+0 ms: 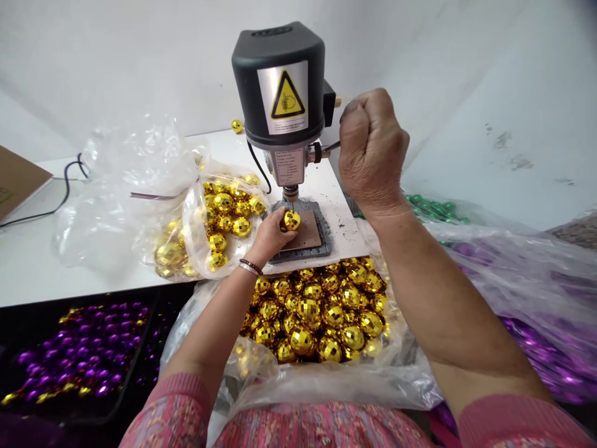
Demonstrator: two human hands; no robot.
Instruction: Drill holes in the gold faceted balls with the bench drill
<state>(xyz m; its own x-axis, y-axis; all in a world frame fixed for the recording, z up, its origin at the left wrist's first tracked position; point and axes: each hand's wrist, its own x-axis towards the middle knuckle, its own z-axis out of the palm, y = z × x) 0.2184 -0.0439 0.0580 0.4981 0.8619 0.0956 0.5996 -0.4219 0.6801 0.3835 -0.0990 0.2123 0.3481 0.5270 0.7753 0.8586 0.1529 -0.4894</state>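
Observation:
A small drill press [280,81] with a black motor cover and a yellow hand-warning sticker stands on a white table. My left hand [273,235] grips a shiny gold mirrored ball [292,220] over the brown board [305,230] on the press base, right under the chuck. The drill tip is at or just above the ball's top; I cannot tell if it touches. My right hand [373,149] is raised at the right of the press, closed in a fist around the end of its feed lever [332,147].
A plastic bag of gold balls [224,223] lies left of the press. A larger open bag of gold balls [310,311] sits below the table's edge. Purple balls [88,348] fill a dark tray at left. Bags with green balls [436,208] and purple ones stand at right.

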